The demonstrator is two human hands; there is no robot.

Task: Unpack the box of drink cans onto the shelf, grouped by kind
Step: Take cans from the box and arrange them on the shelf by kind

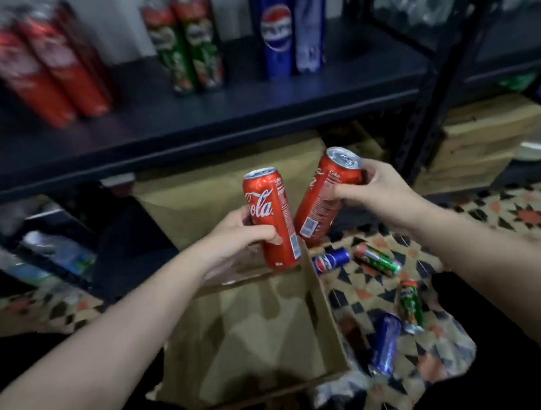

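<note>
Standing on the dark shelf [254, 108] from left to right are seen a blurred group of red cans [45, 71], two green cans [187, 38] and two blue cans [292, 23], each kind kept together. Below the shelf, an upright red cola can [272, 217] is held in the left hand [242, 233], whose fingers are wrapped around its lower half. Just beside it, a second red can [325, 193] is gripped near its top by the right hand [379, 192] and is tilted so that its base almost meets the first can. Under both hands an open cardboard box [325, 324] is set on the patterned floor [508, 210]. To the right of the box, a blue can [331, 260], a green can [377, 257], another green can [410, 303] and another blue can [386, 342] are left lying on their sides.
</note>
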